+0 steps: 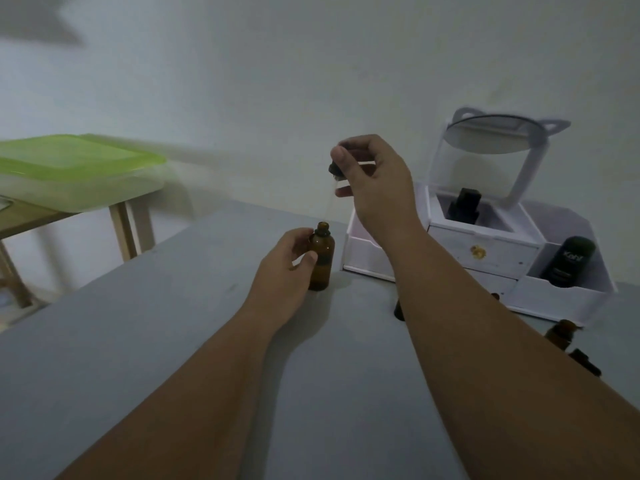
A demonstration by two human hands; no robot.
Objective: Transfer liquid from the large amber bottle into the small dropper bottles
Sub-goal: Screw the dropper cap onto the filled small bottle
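Note:
The large amber bottle (321,259) stands upright and uncapped on the grey table (173,341). My left hand (289,268) grips its side. Above it, my right hand (372,185) pinches the black bulb of a dropper (334,169), whose thin glass tube hangs down over the bottle's mouth without touching it. Small amber dropper bottles lie to the right: one (561,334) beside my right forearm, another (399,308) mostly hidden behind the arm. A black cap (588,365) lies close by.
A white organiser (485,251) with a mirror, drawers and dark bottles stands at the back right against the wall. A green-lidded plastic box (76,168) rests on a wooden table at the left.

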